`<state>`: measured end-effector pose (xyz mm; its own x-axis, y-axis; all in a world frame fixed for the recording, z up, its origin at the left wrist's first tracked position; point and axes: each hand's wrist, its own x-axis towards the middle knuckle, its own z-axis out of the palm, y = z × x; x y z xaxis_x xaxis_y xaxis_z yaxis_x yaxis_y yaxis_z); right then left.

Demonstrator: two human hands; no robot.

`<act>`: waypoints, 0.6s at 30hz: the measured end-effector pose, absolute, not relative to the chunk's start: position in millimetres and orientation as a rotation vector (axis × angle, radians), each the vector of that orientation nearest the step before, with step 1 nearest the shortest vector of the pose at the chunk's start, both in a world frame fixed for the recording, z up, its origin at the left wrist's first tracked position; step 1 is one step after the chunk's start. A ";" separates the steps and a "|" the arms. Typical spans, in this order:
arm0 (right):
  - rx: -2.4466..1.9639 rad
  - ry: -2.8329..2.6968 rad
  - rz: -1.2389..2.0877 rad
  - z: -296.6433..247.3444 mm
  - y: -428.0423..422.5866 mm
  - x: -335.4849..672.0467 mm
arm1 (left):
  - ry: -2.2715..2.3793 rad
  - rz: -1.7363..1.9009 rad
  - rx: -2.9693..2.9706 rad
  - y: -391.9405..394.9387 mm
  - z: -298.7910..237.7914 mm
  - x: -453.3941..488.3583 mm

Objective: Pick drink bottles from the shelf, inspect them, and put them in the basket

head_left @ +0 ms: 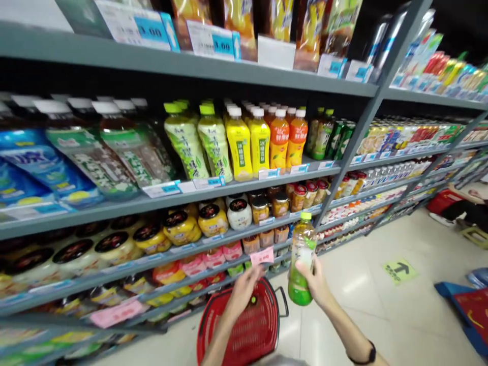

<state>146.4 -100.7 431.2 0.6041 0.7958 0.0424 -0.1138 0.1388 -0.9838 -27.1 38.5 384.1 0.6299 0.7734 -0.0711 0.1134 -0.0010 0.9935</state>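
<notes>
In my right hand (309, 277) is a clear bottle of green drink (303, 244) with a yellow-green cap, held upright in front of the shelves. The fingers wrap around its lower half and partly cover the label. My left hand (246, 284) hovers above a red shopping basket (263, 340), empty, with its fingers loosely stretched forward. Below that hand the basket stands on the floor, its black handle folded to the right side. A small yellow-green round spot shows inside the basket; I cannot tell what it is.
The drinks shelf (244, 185) carries green tea bottles (215, 145), yellow bottles (239, 145) and orange juice bottles (279, 140). Jars (179, 226) line the shelf beneath. On the floor (351, 310) is a green arrow sticker (400, 270). A person (457, 206) is at the far right.
</notes>
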 end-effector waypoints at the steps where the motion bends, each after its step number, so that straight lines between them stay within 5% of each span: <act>1: -1.311 -0.721 0.740 425.7 -106.3 135.7 | 0.636 0.626 1.467 31.1 391.6 -21.4; 8: -1.376 -0.971 0.822 416.2 -123.7 104.4 | 0.297 0.747 1.084 -10.0 438.8 6.2; 18: -0.622 -0.677 1.537 363.6 -133.1 83.7 | 0.305 0.896 0.917 -19.4 446.8 -27.0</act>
